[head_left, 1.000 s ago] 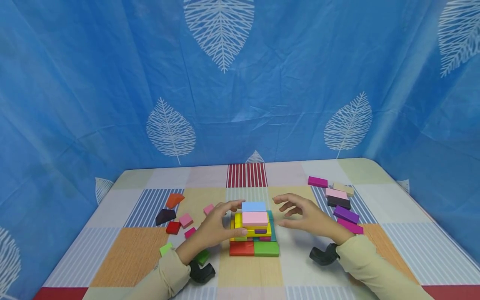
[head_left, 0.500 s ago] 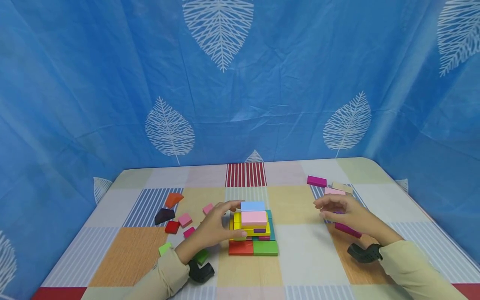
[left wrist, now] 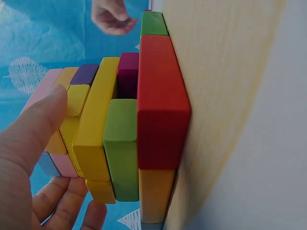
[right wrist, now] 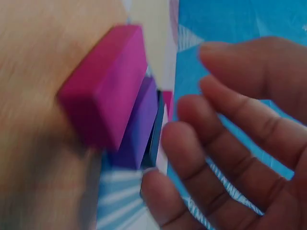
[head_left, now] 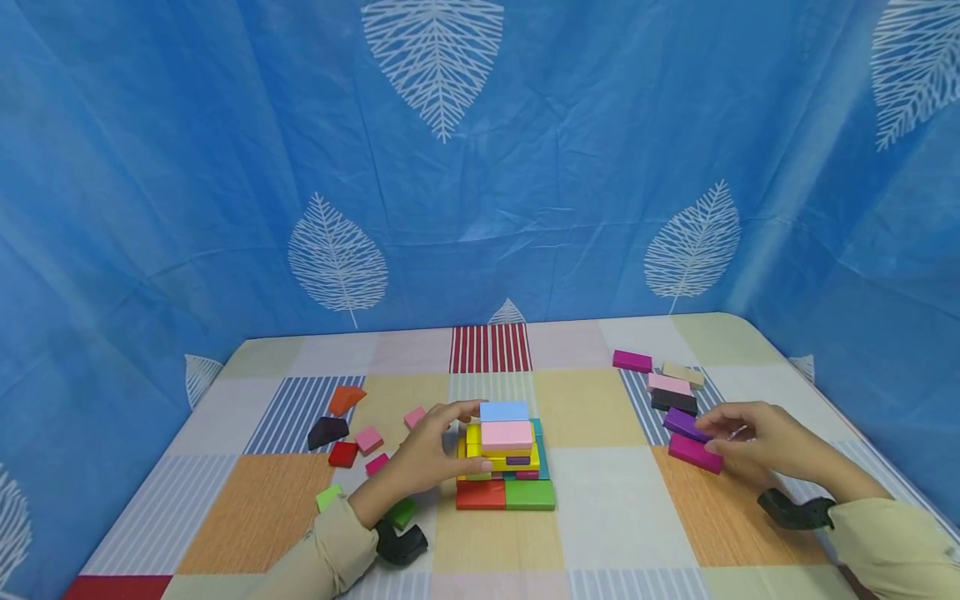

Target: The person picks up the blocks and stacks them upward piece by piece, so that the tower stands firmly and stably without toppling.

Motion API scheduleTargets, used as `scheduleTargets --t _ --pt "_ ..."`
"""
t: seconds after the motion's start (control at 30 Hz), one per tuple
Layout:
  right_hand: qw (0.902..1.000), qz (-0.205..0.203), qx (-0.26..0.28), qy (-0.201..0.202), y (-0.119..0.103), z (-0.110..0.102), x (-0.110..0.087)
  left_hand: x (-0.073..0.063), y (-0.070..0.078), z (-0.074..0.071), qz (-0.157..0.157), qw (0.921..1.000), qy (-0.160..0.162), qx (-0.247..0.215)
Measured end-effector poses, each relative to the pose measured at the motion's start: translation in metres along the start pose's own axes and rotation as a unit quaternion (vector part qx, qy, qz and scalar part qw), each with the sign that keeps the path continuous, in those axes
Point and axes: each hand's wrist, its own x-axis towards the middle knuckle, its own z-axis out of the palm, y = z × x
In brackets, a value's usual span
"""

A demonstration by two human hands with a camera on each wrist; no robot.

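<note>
A layered stack of coloured wooden blocks (head_left: 508, 437) stands mid-table, topped by a pink block and a light blue block (head_left: 504, 412). My left hand (head_left: 431, 450) grips the upper layers from the left, thumb in front and fingers behind. In the left wrist view the thumb lies against yellow and orange blocks, above a green block (left wrist: 121, 122) and a red block (left wrist: 160, 86) at the base. On the right, my right hand (head_left: 765, 437) hovers beside a magenta block (head_left: 695, 454) and a purple block (head_left: 678, 422). Its fingers are loosely bent, apart from the magenta block in the right wrist view.
Behind the purple block lie a black block (head_left: 673, 402), a pink block (head_left: 669, 384), a beige block (head_left: 683, 376) and another magenta block (head_left: 632, 361). Left of the stack are scattered pieces, including an orange piece (head_left: 347, 400) and a red block (head_left: 343, 454). A blue curtain surrounds the table.
My right hand has moved from beside the stack to the blocks on the right, uncovering them again from half a second ago. The left hand has kept its place on the stack.
</note>
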Motion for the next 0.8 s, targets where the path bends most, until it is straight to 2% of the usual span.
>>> scheduleTargets --t 0.2,0.33,0.6,0.8 --pt "0.9982 0.048 -0.019 -0.03 0.012 -0.001 -0.005 0.0 0.0 0.0 -0.003 1.0 -0.005 0.001" --pt "0.9976 0.051 -0.03 -0.038 0.015 0.003 -0.006 0.0 -0.001 -0.001 -0.003 1.0 -0.007 0.001" --pt "0.9973 0.045 -0.048 -0.031 0.006 0.01 -0.004 -0.001 -0.001 -0.001 0.001 0.9999 -0.012 -0.004" --pt "0.9995 0.005 -0.007 -0.031 -0.011 0.012 -0.001 0.0 -0.001 0.0 0.002 0.9999 -0.013 -0.006"
